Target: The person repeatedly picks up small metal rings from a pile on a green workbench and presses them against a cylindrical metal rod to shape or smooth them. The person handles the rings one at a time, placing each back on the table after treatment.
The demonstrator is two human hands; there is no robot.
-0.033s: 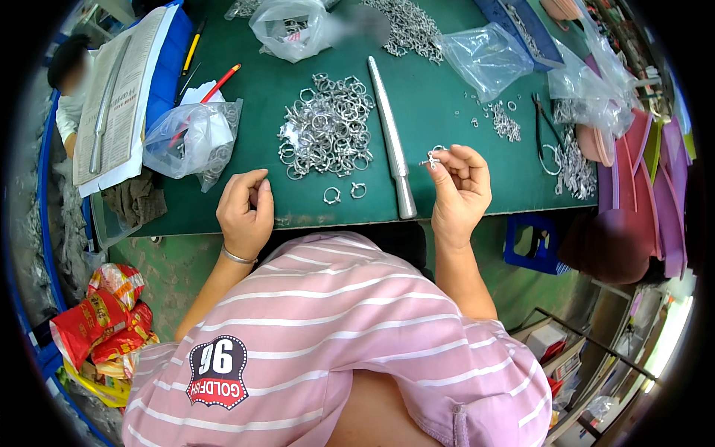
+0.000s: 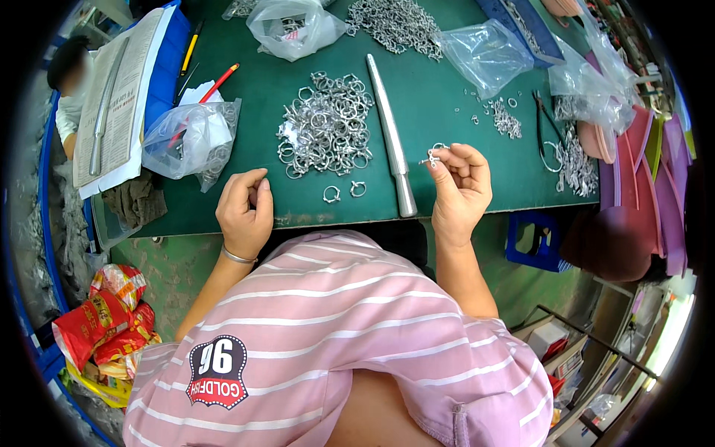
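My right hand [image 2: 462, 190] is raised over the table's near edge, thumb and forefinger pinching a small silver-coloured ring [image 2: 434, 154] with a setting on it. My left hand [image 2: 244, 208] rests at the table edge, fingers loosely curled and closed; nothing shows in them. Between my hands, two loose rings, one [image 2: 331, 194] beside the other [image 2: 358, 189], lie in front of a heap of rings [image 2: 325, 127]. A tapered metal ring mandrel [image 2: 387, 134] lies just left of my right hand, apart from it.
Left of the heap are a plastic bag [image 2: 194, 138], a red pencil [image 2: 220, 82] and newspaper [image 2: 138, 82] bearing another metal rod [image 2: 104, 112]. Pliers [image 2: 542, 123], small metal parts [image 2: 505, 121] and plastic bags [image 2: 488, 56] lie to the right. A blue stool [image 2: 536, 242] stands below.
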